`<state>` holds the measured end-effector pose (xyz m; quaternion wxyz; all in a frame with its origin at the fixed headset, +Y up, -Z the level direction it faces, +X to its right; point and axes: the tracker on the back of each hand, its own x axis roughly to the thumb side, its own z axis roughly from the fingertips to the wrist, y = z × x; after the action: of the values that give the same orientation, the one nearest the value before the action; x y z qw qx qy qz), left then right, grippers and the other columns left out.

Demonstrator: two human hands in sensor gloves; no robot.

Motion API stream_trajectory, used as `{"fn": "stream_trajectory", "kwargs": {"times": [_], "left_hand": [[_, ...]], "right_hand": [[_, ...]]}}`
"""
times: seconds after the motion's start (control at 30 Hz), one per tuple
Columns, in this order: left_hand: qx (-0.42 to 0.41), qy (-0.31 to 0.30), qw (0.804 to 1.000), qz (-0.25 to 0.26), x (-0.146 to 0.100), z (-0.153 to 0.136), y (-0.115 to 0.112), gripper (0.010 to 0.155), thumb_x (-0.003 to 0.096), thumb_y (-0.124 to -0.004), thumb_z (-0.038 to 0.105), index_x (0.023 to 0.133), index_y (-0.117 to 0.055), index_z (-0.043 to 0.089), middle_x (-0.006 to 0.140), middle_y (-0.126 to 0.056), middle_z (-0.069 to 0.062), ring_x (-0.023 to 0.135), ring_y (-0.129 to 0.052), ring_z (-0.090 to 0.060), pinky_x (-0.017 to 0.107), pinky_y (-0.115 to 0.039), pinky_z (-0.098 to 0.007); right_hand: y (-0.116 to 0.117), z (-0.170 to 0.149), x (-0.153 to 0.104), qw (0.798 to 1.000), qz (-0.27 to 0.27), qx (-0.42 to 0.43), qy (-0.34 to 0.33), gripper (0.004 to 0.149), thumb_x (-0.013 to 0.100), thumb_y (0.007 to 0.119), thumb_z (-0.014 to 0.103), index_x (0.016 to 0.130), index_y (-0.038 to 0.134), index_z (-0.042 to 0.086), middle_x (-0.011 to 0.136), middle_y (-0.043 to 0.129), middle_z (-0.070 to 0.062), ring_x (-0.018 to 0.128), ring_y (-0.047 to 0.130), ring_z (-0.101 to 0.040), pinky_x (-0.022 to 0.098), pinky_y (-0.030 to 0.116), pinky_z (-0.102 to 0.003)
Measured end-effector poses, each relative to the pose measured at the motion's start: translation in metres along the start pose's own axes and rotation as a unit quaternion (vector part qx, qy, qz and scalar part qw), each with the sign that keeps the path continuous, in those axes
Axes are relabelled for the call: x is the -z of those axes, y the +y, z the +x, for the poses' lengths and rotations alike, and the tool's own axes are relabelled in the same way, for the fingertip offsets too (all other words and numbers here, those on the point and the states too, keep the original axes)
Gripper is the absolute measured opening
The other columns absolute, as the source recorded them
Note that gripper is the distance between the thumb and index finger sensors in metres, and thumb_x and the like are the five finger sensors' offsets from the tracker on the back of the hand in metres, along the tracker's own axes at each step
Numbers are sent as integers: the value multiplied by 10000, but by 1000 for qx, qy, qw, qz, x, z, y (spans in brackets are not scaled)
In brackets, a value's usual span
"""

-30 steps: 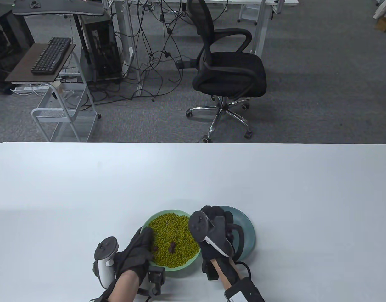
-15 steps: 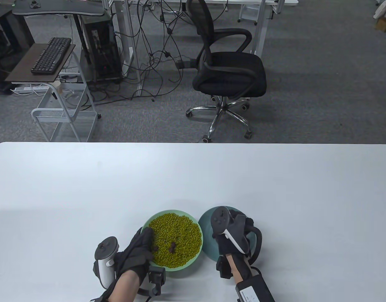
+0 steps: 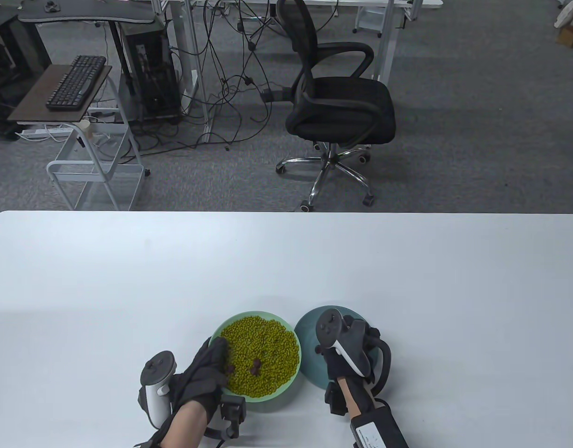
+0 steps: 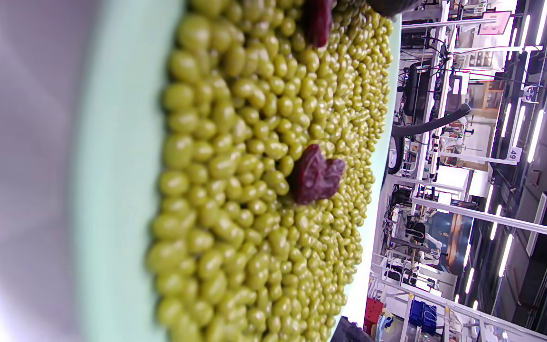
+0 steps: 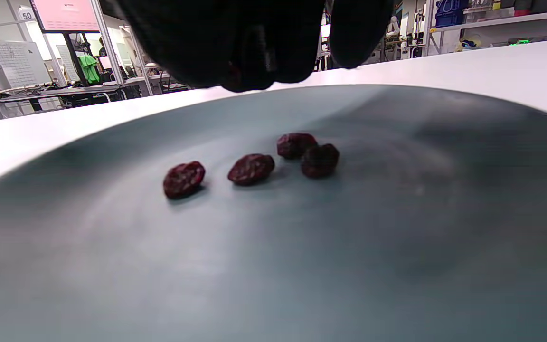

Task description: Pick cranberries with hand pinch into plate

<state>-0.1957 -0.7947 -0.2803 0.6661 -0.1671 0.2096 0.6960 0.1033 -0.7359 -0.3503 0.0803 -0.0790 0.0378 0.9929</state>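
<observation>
Right hand [image 3: 349, 347] over plate [image 3: 309, 326], fingers bunched, grip unclear; release low beside four cranberries [image 5: 252, 168] to stop rolling.

place: office/lab | evidence: grey carpet; swivel chair [image 3: 340, 100]; keyboard [image 3: 76, 82]; PC tower [image 3: 151, 70]; loose cables [image 3: 235, 79]; white counter [image 3: 286, 261]

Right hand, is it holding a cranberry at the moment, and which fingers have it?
Cannot tell. The right hand hovers over the dark plate, its fingertips bunched together and shadowed, so any cranberry pinched there is hidden. Four cranberries lie on the plate.
</observation>
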Motion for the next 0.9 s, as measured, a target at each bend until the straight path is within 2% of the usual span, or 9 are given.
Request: {"fn": "stream_trajectory", "kwargs": {"times": [0.9], "left_hand": [[1,1,1000,-1,0,0,0,484,790,-578,499,1186,-467,243,939,-887,-99,745,-1067,-241,541,-946,-344]], "right_hand": [[1,-2,2,1000,5,3,-1,497,598,793,316,1018,729,59,1153,672,-229,1034,626,-544,690,370,-748]]}}
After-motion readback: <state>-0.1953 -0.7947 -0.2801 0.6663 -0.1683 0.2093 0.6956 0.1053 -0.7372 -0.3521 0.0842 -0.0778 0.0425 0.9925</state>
